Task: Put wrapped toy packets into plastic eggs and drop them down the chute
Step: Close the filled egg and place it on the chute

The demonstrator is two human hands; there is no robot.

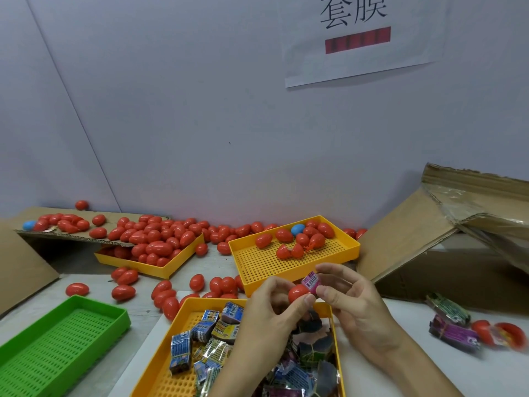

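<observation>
- Your left hand (274,308) is pinching a red egg (297,293) between thumb and curled fingers, and your right hand (347,299) is pinching a pink packet (311,281) at the egg's open side, just above the near yellow tray (183,316).
- You are handling what looks like a light, smooth, hard shell that could be slipping under the pads, so you should be gripping it round its widest part, not at the rim.
- You are pushing in a packet that looks soft and crinkly; holding it by its short ends is likely keeping it folded small enough to go in.
- Below your hands, more wrapped packets (206,333) are lying heaped in that tray, with a green tray (114,310) sitting to its left.
- Farther off, a second yellow tray (352,250) is holding a few eggs, some split open.
- Beyond it, a third tray (171,270) is brimming with red eggs, and loose ones are lying along the wall (200,124).
- I cannot tell you where the chute is.
</observation>
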